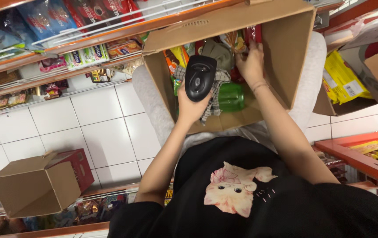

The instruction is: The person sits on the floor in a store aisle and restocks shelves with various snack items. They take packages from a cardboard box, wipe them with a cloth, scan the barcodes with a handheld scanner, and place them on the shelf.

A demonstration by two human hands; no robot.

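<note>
My left hand (190, 105) is shut on a black handheld barcode scanner (200, 77), held over an open cardboard box (286, 53) that rests on my lap. Deep in the box, my right hand (251, 61) has its fingers on a red packet (254, 33) near the far wall. The box also holds a green plastic bottle (231, 97), a checked cloth (217, 79) and several snack packets (178, 57). I wear a black shirt with a cat picture (235, 187) and light grey trousers.
Shelves with orange edges (87, 42) hold snack packets on the left. A small open cardboard box (39, 183) lies on the white tile floor (101, 128). On the right are another box with yellow packets (341, 79) and an orange shelf (356, 156).
</note>
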